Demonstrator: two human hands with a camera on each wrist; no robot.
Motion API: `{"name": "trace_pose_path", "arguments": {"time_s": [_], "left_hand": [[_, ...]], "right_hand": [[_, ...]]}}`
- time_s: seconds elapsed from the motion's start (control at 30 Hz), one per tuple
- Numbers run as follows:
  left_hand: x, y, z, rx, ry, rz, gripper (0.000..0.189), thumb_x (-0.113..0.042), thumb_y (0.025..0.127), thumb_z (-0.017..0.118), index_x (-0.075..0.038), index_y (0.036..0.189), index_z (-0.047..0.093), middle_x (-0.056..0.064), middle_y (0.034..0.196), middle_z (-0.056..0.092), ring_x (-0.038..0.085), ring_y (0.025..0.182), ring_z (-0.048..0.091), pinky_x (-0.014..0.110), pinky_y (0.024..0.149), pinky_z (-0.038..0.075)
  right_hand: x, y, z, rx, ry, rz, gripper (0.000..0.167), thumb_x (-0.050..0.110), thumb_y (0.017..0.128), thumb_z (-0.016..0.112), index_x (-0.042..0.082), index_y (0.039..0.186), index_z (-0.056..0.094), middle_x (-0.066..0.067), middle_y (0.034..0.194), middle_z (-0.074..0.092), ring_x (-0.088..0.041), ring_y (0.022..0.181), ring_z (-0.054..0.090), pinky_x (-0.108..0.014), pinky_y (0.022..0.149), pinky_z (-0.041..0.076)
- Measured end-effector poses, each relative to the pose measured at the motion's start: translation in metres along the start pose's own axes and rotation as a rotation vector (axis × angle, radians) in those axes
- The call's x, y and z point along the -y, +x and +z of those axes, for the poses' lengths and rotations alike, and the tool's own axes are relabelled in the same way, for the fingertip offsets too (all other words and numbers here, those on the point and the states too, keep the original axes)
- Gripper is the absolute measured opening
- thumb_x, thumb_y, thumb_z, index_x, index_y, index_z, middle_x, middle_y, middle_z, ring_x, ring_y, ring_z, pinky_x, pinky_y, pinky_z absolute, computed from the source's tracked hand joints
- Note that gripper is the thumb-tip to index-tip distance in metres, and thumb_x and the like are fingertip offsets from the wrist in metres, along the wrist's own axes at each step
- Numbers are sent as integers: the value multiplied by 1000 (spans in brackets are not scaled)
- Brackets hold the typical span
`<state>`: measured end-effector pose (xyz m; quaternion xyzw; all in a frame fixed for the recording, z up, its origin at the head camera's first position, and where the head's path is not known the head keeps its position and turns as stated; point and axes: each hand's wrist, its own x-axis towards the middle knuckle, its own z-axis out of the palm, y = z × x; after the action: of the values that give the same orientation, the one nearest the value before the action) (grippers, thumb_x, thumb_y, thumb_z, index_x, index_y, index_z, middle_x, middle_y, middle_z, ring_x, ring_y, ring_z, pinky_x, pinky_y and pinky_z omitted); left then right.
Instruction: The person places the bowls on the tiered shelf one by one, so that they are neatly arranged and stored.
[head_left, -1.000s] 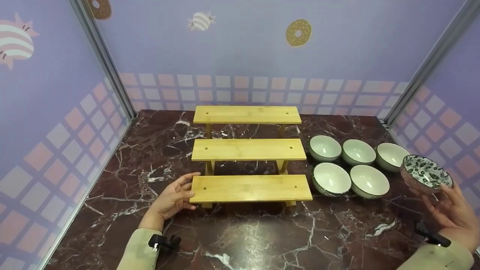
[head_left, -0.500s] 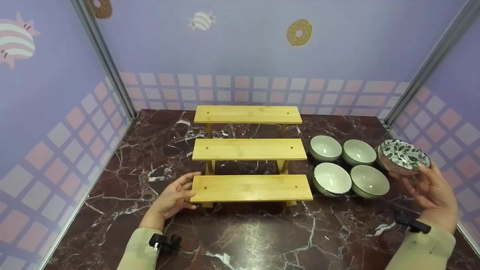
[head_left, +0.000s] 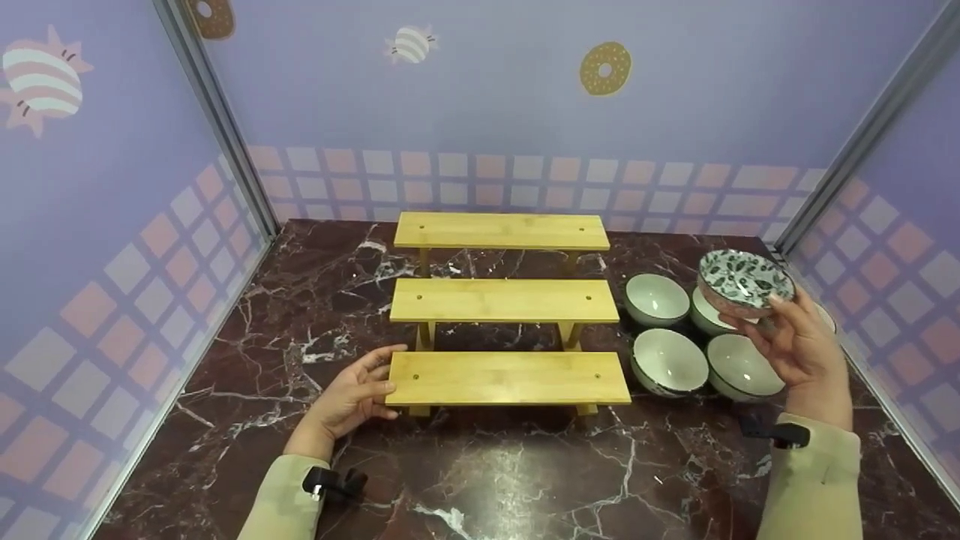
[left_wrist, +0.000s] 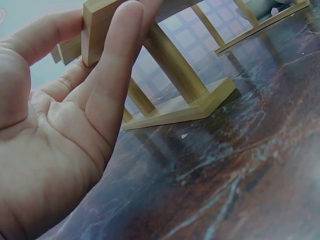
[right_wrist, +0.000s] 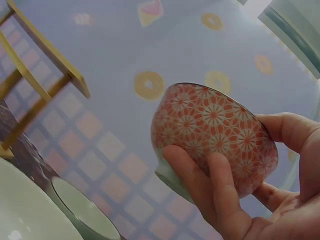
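Note:
In the head view my right hand point(head_left: 806, 349) holds a bowl point(head_left: 746, 281) raised above the other bowls. The bowl is dark-leafed on a pale inside. The right wrist view shows its outside point(right_wrist: 215, 130) with red and white flowers, thumb at the rim and fingers under the side. My left hand point(head_left: 356, 394) grips the left end of the lowest board of a three-tier wooden stand point(head_left: 510, 377). In the left wrist view, the fingers of this hand point(left_wrist: 55, 145) lie around the board's end point(left_wrist: 95, 30).
Several pale-lined bowls point(head_left: 670, 361) stand close together right of the stand, partly hidden by the raised bowl and right hand. The dark marbled table point(head_left: 480, 480) meets patterned walls point(head_left: 495, 90) at the back and sides.
My right hand has carried the patterned bowl leftward and upward from the right side, over the group of bowls. My left hand has stayed at the stand's end.

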<state>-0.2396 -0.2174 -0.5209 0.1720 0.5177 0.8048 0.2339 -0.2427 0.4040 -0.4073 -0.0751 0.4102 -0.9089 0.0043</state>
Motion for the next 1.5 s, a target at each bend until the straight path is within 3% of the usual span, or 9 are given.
{"name": "trace_pose_path", "arguments": {"time_s": [0.13,0.4,0.63,1.0,1.23,1.33,1.5], "left_hand": [[0,-1,1,-8,1,-5,60,7,101,51,-13,155,36,5,133,62,19,94,74,28,68,66],[-1,0,2,-8,-6,-2,61,7,101,52,-11,156,34,5,133,62,20,94,74,28,68,66],[-1,0,3,-21,-4,-12,60,6,101,53,-13,155,36,4,132,63,19,93,73,28,68,66],[-1,-1,3,-32,2,-20,59,4,100,54,-15,154,37,3,132,63,19,91,74,28,68,66],[-2,0,3,-50,23,-28,63,3,101,55,-11,157,32,4,133,62,19,93,73,27,66,66],[-1,0,2,-48,29,-29,64,3,101,55,-10,158,30,4,133,62,19,93,73,28,67,66],[0,-1,1,-26,16,-18,63,4,101,53,-10,158,30,4,135,62,19,95,73,28,67,66]], "right_hand": [[-5,14,22,65,16,-3,49,1,108,39,19,152,32,-10,135,57,-28,113,70,-43,96,63],[-11,39,65,89,-69,41,54,3,108,44,18,157,26,-13,139,48,-36,98,76,-39,91,65],[-17,58,97,54,-142,150,72,7,107,48,25,165,10,-10,145,39,-32,88,77,-25,75,66],[-32,86,143,56,-186,246,72,7,105,52,26,165,17,-10,148,35,-28,77,76,-24,71,65],[-45,104,169,90,-200,281,70,6,105,52,26,165,21,-15,154,30,-33,90,76,-33,87,66],[-52,111,179,101,-198,295,68,7,106,51,27,164,22,-17,163,22,-32,86,76,-31,83,66],[-65,121,192,102,-149,330,71,4,105,50,28,165,21,-12,171,15,-35,96,76,-35,83,67]]}}
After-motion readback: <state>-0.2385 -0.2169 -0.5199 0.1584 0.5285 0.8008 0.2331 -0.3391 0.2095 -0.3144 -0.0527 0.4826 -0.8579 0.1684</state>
